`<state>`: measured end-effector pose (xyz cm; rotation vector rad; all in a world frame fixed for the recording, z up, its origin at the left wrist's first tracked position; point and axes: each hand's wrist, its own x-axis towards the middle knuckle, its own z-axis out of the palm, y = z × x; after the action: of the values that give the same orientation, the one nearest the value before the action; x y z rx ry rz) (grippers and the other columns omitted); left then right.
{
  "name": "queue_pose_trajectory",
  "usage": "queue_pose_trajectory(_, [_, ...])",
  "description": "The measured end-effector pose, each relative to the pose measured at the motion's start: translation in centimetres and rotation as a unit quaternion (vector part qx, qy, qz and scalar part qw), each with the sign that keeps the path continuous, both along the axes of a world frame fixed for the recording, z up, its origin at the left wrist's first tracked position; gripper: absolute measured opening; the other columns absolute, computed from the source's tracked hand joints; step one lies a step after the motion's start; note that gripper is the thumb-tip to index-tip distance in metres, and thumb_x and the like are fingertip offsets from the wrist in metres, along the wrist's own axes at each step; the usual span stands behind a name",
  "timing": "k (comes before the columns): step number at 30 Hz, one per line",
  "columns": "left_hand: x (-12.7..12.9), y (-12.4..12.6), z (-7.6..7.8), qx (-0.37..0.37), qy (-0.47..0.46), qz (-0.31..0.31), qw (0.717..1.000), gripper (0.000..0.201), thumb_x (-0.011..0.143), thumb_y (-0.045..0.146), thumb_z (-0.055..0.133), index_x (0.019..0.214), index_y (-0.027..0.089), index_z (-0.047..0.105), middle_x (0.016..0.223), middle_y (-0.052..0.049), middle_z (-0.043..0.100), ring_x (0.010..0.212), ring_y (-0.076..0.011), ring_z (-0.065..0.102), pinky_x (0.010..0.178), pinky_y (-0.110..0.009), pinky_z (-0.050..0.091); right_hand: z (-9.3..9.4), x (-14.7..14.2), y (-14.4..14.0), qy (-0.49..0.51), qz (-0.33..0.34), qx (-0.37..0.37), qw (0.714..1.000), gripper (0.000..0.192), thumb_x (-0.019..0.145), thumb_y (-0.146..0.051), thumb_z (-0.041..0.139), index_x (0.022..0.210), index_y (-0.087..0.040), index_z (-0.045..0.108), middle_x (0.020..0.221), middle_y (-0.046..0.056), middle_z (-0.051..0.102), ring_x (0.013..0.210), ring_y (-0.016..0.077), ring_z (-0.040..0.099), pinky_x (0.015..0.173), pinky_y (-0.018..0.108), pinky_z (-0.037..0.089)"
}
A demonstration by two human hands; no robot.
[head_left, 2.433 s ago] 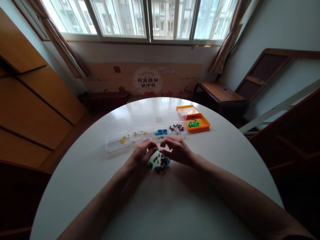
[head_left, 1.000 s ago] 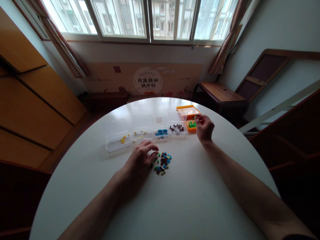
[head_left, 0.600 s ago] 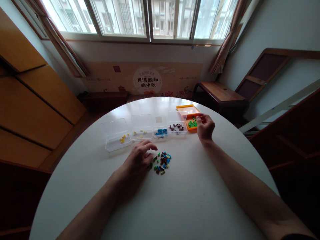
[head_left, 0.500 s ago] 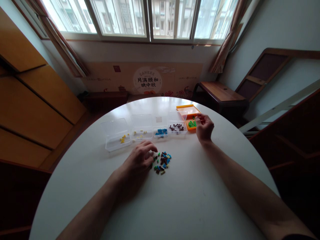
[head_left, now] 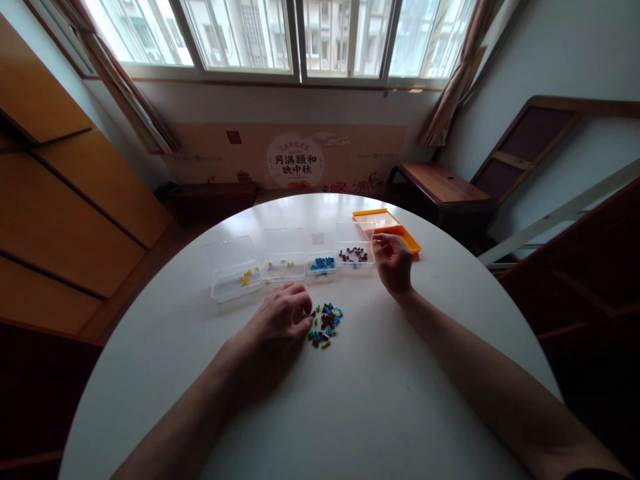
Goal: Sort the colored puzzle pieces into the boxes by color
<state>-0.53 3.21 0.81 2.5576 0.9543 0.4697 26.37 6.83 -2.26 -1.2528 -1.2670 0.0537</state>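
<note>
Fingers of my left hand (head_left: 280,320) are curled and drawn together at the left edge of the loose pile of small bricks (head_left: 325,325); the tips touch the nearest pieces, though I cannot tell whether one is pinched. That pile is a mix of tiny hard plastic bits, green, blue, dark brown and yellow, lying at 3 o'clock from those fingertips on the smooth white round table (head_left: 350,413). At 12 o'clock from the pile runs a row of clear, glossy, square plastic boxes: one with yellow bricks (head_left: 235,270), one with pale yellow (head_left: 284,257), one with blue (head_left: 321,257), one with brown (head_left: 354,250). My right hand (head_left: 393,261) sits over the near edge of the flat orange tray (head_left: 387,221), fingers bent loosely inward, and I cannot tell if they hold anything. Half a second ago that hand was further right over the tray and the green bricks showed; now it covers them, pulled back toward the brown box.
</note>
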Motion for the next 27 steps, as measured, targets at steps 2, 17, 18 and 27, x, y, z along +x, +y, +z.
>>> queue_pose_trajectory(2, [0.0,0.0,0.1,0.004,0.002,0.000,1.000,0.007,0.076,0.013,0.056,0.071,0.018,0.055,0.078,-0.001,0.055,0.077,-0.0152,0.049,0.070,-0.027,0.040,0.1,-0.2,-0.1,-0.011,0.003,0.002,1.000,0.017,0.085,-0.025,0.055,0.092,-0.017,0.067,0.085,0.005,0.067,0.066,0.0149,0.057,0.063,0.029,0.050])
queue_pose_trajectory(17, [-0.2,0.8,-0.7,-0.020,-0.054,0.020,0.998,0.018,0.090,0.024,0.051,0.079,0.018,0.064,0.087,-0.004,0.061,0.083,-0.0163,0.055,0.077,-0.030,0.044,0.5,-4.0,-2.6,-0.195,0.251,-0.019,0.948,0.012,0.086,-0.016,0.054,0.087,-0.019,0.066,0.076,0.002,0.062,0.059,0.0104,0.052,0.060,0.024,0.045])
queue_pose_trajectory(18, [-0.2,0.9,-0.8,-0.021,-0.066,0.026,0.997,0.019,0.090,0.026,0.051,0.078,0.017,0.064,0.087,-0.004,0.061,0.083,-0.0161,0.056,0.077,-0.030,0.044,0.5,-4.3,-2.8,-0.211,0.268,-0.016,0.940,0.011,0.086,-0.016,0.055,0.086,-0.019,0.066,0.076,0.002,0.062,0.060,0.0103,0.053,0.060,0.023,0.045])
queue_pose_trajectory(27, [0.5,1.5,-1.5,-0.010,-0.136,0.035,0.990,0.026,0.091,0.032,0.052,0.076,0.016,0.066,0.076,-0.003,0.059,0.072,-0.0133,0.055,0.068,-0.026,0.044,0.3,-5.9,-3.6,-0.259,0.343,-0.010,0.903,0.015,0.086,-0.030,0.061,0.076,-0.020,0.062,0.072,0.001,0.061,0.063,0.0124,0.055,0.059,0.023,0.043])
